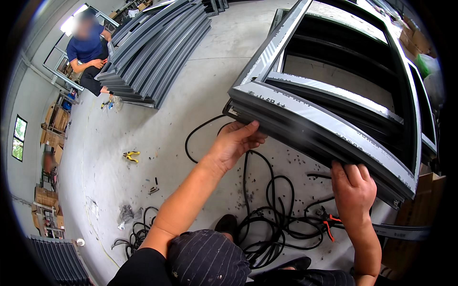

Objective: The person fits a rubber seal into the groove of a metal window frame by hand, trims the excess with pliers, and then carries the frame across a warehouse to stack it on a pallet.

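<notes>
A dark grey metal window frame (305,102) with whitish printed film on its faces fills the upper right, with more frames under it. My left hand (238,138) closes on the near lower edge close to the left corner, thumb against the side and fingers curled below. Farther right, my right hand (353,186) has its fingers hooked on the same edge, fingertips partly hidden. Below the frame lies a tangle of black rubber-like cord (272,214). Pliers with red-orange handles (329,224) rest beside the cord, under my right forearm.
Yellow-handled pliers (131,156) and dark scraps lie on the grey floor (157,128). A tall stack of grey frames (162,52) stands at far left, with a seated person (88,52) beside it. Cardboard boxes (424,200) stand at right; shelves (50,200) line the left wall.
</notes>
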A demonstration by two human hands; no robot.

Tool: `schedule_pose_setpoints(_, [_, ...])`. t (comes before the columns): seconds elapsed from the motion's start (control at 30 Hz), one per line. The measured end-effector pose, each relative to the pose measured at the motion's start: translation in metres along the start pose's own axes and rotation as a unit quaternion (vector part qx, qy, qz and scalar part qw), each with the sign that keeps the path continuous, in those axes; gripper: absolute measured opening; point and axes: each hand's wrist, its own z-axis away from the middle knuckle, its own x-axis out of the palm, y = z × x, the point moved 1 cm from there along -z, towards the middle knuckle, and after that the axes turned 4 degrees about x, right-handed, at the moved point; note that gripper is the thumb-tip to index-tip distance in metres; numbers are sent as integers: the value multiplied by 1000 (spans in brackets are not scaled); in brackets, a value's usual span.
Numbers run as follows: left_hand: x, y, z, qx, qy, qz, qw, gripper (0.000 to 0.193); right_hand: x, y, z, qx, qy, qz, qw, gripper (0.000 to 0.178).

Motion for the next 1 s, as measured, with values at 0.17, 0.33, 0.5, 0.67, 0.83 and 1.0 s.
schedule_pose_setpoints(0.17, [27, 4, 11, -60, -9, 13, 998, 26, 6, 2, 3, -17, 39, 28, 999, 34])
schedule_pose_setpoints(0.33, [19, -12, 5, -15, -9, -11, 1000, 32, 2, -1, -2, -23, 58, 18, 998, 31])
schedule_pose_setpoints(0.5, [38, -11, 9, -50, -44, -1, 998, 33, 4, 1, 1, -19, 45, 26, 998, 29])
schedule_pose_setpoints(0.67, [40, -23, 5, -36, -30, -22, 999, 34, 6, 3, 4, -17, 40, 26, 999, 32])
schedule_pose_setpoints(0.83, [49, -24, 4, -51, -70, -18, 996, 32, 4, 6, 5, -23, 36, -1, 999, 32])
schedule_pose_setpoints(1.0, [59, -27, 7, -69, -62, -22, 995, 27, 3, 9, 5, -26, 30, -22, 999, 33])
